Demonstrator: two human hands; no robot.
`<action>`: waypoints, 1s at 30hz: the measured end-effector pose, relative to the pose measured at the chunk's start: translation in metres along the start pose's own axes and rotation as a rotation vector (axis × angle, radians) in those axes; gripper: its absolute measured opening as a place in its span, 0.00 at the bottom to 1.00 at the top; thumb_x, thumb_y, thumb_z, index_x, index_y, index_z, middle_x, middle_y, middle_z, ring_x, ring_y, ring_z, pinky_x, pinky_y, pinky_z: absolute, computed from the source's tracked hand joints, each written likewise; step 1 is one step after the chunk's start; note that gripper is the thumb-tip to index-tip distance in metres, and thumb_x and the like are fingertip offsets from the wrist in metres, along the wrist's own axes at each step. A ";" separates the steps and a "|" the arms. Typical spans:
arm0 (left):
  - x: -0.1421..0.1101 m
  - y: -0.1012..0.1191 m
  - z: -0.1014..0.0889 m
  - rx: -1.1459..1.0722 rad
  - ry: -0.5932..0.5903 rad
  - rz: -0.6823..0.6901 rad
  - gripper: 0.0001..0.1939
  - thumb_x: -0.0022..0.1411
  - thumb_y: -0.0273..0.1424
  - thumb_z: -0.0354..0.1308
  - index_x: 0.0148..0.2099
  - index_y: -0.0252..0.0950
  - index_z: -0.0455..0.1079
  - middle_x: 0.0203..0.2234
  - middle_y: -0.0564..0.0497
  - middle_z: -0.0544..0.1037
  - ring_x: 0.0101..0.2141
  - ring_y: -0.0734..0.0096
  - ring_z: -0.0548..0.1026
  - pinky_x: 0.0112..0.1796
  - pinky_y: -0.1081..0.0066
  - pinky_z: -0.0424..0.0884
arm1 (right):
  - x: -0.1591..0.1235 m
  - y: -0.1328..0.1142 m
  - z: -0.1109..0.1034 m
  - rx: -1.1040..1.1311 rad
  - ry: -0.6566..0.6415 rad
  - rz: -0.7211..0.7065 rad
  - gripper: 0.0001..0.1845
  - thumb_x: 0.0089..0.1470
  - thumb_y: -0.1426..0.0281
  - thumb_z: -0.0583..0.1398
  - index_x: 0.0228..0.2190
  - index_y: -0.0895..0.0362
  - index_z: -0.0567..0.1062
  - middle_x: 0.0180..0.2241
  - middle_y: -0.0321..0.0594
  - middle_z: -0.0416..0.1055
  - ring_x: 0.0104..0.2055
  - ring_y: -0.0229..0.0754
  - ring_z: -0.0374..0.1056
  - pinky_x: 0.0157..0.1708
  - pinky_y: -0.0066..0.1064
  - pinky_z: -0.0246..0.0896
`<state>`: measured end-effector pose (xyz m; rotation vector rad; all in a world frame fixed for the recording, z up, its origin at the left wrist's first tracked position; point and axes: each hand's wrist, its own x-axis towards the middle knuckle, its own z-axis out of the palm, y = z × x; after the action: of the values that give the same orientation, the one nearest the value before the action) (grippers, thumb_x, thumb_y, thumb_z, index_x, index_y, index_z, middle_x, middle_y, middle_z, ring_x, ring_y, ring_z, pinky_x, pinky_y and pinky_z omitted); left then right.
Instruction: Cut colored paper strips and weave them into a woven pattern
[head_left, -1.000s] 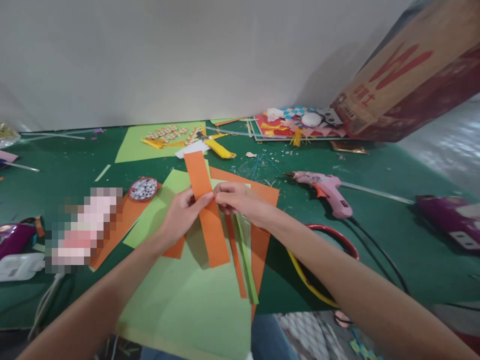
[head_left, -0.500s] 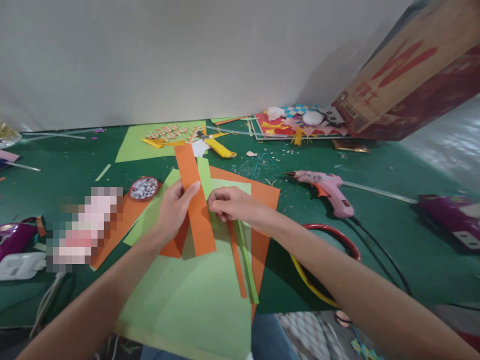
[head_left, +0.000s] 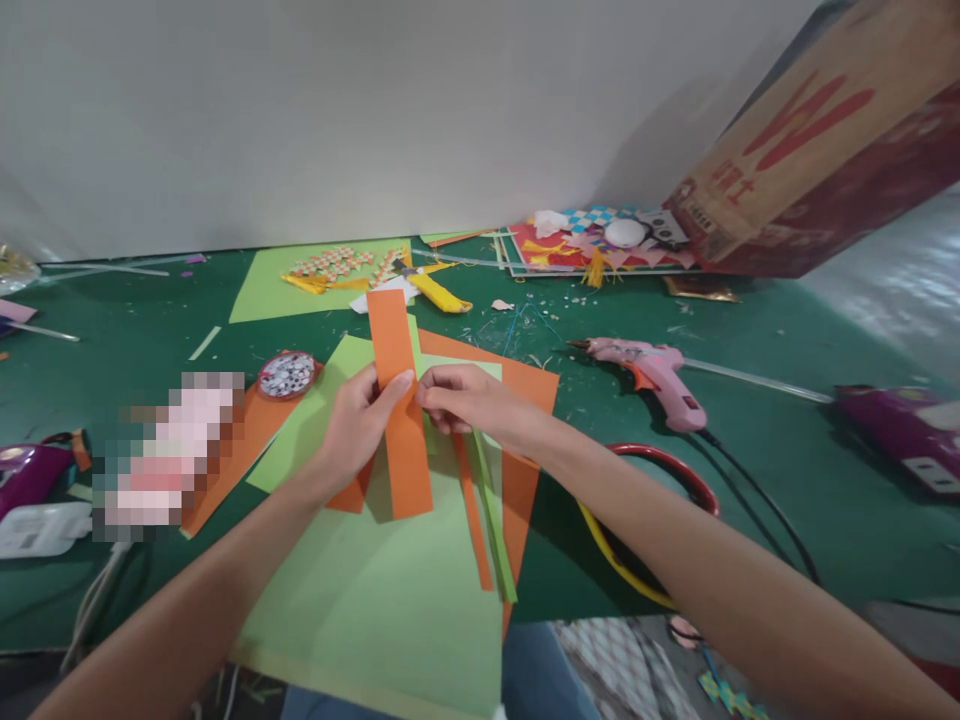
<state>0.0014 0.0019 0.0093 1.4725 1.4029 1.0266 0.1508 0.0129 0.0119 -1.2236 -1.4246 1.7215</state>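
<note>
My left hand (head_left: 364,420) is closed on a wide orange paper strip (head_left: 409,460), thumb on its front face, holding it almost upright. Behind it a light green paper strip (head_left: 413,335) shows at the right edge. My right hand (head_left: 457,395) pinches at the right edge of these strips; which layer its fingertips grip is not clear. Below that hand, a narrow orange strip (head_left: 474,530) and a narrow green strip (head_left: 496,530) lie on a pale green paper sheet (head_left: 360,610). A larger orange sheet (head_left: 529,420) lies partly underneath.
Yellow-handled pliers (head_left: 439,292) and a green sheet (head_left: 259,285) with small woven pieces lie at the back. A pink glue gun (head_left: 660,375) rests to the right, beside a red-and-yellow loop (head_left: 675,465). At left is a round case (head_left: 287,376). A paper bag (head_left: 810,150) stands back right.
My left hand has shifted slightly right and turned the orange strip more upright, so it covers more of the green strip. My right fingertips now meet its edge.
</note>
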 end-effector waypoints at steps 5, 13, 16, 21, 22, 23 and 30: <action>0.000 -0.001 0.000 0.006 0.022 0.013 0.15 0.55 0.41 0.56 0.24 0.37 0.59 0.18 0.58 0.62 0.21 0.76 0.60 0.22 0.74 0.58 | -0.002 -0.002 0.000 -0.035 -0.022 0.003 0.07 0.42 0.75 0.55 0.17 0.57 0.62 0.15 0.28 0.59 0.18 0.27 0.56 0.18 0.23 0.43; 0.002 -0.008 -0.001 0.001 0.052 0.023 0.17 0.55 0.42 0.57 0.24 0.38 0.57 0.19 0.58 0.60 0.21 0.76 0.59 0.23 0.74 0.56 | -0.004 -0.002 0.000 -0.116 -0.060 0.003 0.07 0.42 0.75 0.55 0.17 0.57 0.62 0.15 0.28 0.60 0.19 0.29 0.57 0.19 0.24 0.44; 0.003 -0.013 -0.001 -0.060 0.067 0.009 0.17 0.55 0.43 0.57 0.24 0.38 0.57 0.19 0.58 0.60 0.21 0.76 0.59 0.24 0.73 0.56 | -0.004 -0.001 0.000 -0.171 -0.089 -0.009 0.07 0.43 0.74 0.56 0.18 0.56 0.62 0.15 0.28 0.59 0.19 0.29 0.57 0.20 0.25 0.45; 0.004 -0.010 0.000 -0.228 0.095 -0.048 0.15 0.55 0.39 0.59 0.24 0.38 0.59 0.19 0.58 0.61 0.21 0.75 0.60 0.24 0.73 0.57 | -0.005 0.000 -0.002 -0.217 -0.170 -0.004 0.08 0.44 0.72 0.56 0.18 0.56 0.62 0.14 0.27 0.59 0.19 0.30 0.56 0.22 0.26 0.46; 0.004 -0.009 0.000 -0.269 0.101 -0.061 0.15 0.55 0.38 0.59 0.24 0.38 0.60 0.20 0.58 0.62 0.21 0.75 0.60 0.24 0.73 0.57 | -0.005 0.000 -0.002 -0.222 -0.184 -0.001 0.08 0.45 0.72 0.56 0.18 0.56 0.62 0.14 0.27 0.59 0.19 0.30 0.56 0.22 0.26 0.46; 0.005 -0.008 0.000 -0.306 0.106 -0.068 0.14 0.55 0.37 0.59 0.24 0.37 0.60 0.20 0.57 0.62 0.21 0.75 0.60 0.24 0.73 0.57 | -0.006 0.000 -0.003 -0.226 -0.195 0.003 0.08 0.45 0.71 0.56 0.18 0.56 0.63 0.14 0.27 0.59 0.20 0.30 0.56 0.22 0.26 0.46; 0.007 -0.011 -0.002 -0.392 0.093 -0.052 0.14 0.56 0.39 0.60 0.26 0.37 0.62 0.20 0.57 0.64 0.21 0.76 0.61 0.23 0.74 0.58 | -0.006 0.000 -0.003 -0.259 -0.221 0.015 0.08 0.44 0.70 0.56 0.19 0.56 0.62 0.16 0.27 0.58 0.20 0.31 0.56 0.23 0.26 0.48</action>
<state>-0.0032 0.0094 -0.0004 1.1085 1.2116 1.2671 0.1556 0.0084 0.0136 -1.2054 -1.8198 1.7676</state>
